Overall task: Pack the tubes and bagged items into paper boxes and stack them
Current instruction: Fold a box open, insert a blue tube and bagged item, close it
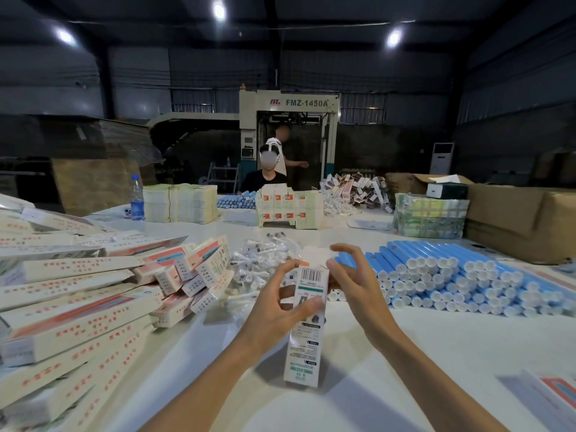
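Observation:
A long white paper box (307,332) with a barcode and green print stands tilted above the white table (420,353), its top flap open. My left hand (274,307) grips its upper part, thumb across the front face. My right hand (349,275) is at the box's top right, fingers spread and curved beside the open flap. Blue tubes with white caps (452,275) lie stacked at the right. Small clear bagged items (265,260) are heaped just behind the box. Packed boxes (78,300) lie piled at the left.
Flat box blanks (179,202) and printed cartons (290,210) stand at the table's far side beside a water bottle (137,198). Brown cardboard boxes (523,219) sit far right. A seated person (265,176) faces me; another stands by a large machine (290,120).

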Motion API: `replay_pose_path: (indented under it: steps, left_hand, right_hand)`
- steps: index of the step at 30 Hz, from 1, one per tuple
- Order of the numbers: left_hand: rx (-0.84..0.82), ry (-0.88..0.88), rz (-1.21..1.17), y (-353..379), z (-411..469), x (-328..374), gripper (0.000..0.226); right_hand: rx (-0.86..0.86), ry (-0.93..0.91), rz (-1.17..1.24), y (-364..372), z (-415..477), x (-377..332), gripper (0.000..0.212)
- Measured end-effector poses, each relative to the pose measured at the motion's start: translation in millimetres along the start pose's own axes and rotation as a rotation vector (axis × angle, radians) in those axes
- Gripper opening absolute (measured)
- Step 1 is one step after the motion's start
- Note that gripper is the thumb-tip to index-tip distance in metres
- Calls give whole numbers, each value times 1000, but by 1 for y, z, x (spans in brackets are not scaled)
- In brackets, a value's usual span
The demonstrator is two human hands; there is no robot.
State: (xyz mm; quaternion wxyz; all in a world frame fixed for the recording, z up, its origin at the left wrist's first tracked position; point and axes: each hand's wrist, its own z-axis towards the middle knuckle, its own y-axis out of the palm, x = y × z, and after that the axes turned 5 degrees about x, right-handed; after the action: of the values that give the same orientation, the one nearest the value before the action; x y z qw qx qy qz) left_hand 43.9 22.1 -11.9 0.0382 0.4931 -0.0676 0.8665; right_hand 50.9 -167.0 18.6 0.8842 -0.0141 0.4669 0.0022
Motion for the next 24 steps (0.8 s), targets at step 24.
replay_pose_path:
  steps: [24]
  left_hand:
    - [-54, -29, 27, 3, 0, 0, 85]
  right_hand:
    - [26, 125, 63, -5, 8, -13, 11]
